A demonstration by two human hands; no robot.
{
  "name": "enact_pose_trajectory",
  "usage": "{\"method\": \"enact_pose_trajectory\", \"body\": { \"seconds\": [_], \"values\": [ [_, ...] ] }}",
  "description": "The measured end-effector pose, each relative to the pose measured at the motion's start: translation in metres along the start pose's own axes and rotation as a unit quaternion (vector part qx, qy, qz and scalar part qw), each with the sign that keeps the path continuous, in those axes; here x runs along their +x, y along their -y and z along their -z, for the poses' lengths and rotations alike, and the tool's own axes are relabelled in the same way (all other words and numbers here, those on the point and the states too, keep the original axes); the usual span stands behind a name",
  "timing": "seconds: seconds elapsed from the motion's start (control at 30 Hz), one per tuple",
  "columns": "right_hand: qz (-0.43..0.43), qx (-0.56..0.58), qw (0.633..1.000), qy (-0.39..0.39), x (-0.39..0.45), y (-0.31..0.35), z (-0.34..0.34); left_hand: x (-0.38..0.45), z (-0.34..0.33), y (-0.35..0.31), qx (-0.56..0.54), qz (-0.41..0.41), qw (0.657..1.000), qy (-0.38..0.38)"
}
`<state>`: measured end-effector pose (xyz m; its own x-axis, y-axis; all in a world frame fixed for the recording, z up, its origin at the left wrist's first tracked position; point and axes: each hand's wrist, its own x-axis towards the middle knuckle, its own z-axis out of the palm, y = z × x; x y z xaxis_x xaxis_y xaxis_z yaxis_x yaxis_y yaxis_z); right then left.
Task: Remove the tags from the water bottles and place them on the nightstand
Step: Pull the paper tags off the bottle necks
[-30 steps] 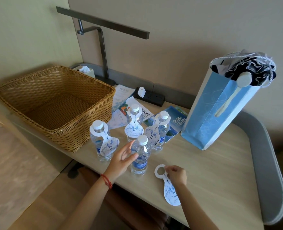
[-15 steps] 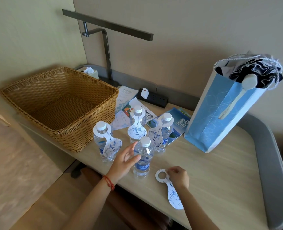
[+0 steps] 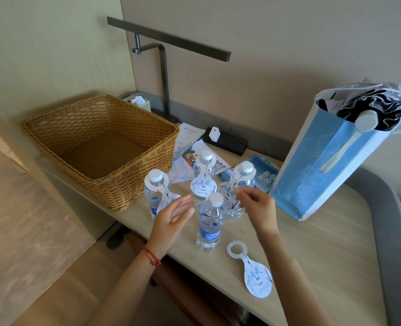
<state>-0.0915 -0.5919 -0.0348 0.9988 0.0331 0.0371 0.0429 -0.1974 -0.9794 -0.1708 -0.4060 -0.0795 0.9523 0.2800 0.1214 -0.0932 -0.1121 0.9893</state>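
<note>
Several small water bottles stand on the wooden nightstand point(image 3: 331, 243). The front bottle point(image 3: 210, 222) has no tag. The left bottle point(image 3: 154, 196), the back bottle point(image 3: 204, 170) and the right bottle point(image 3: 244, 180) each wear a white and blue neck tag. One loose tag point(image 3: 253, 271) lies flat near the front edge. My left hand point(image 3: 172, 220) hovers open between the left and front bottles. My right hand point(image 3: 257, 208) is raised, fingers apart, just in front of the right bottle's hanging tag point(image 3: 227, 191), holding nothing that I can see.
A large wicker basket point(image 3: 124, 184) fills the left end. A tall blue paper bag point(image 3: 326, 170) stands at the right. Leaflets point(image 3: 187, 142), a blue booklet point(image 3: 265, 175) and a black power strip point(image 3: 227, 141) lie behind the bottles. A desk lamp point(image 3: 164, 74) rises at the back.
My right hand let go of the loose tag on the nightstand and moved up toward the right bottle's tag. My left hand lifted slightly away from the front bottle.
</note>
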Motion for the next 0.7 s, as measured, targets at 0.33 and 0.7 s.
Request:
{"method": "enact_pose_trajectory", "body": {
  "seconds": [0.33,0.7],
  "values": [
    [0.094,-0.003,0.987,0.13,0.014,0.077,-0.049,0.002,0.06,-0.018,0.008,-0.049,0.985,-0.163],
    [0.023,-0.067,0.984,0.161,0.036,0.054,-0.136,0.037,0.091,0.014,0.043,0.03,0.989,-0.136]
  ]
}}
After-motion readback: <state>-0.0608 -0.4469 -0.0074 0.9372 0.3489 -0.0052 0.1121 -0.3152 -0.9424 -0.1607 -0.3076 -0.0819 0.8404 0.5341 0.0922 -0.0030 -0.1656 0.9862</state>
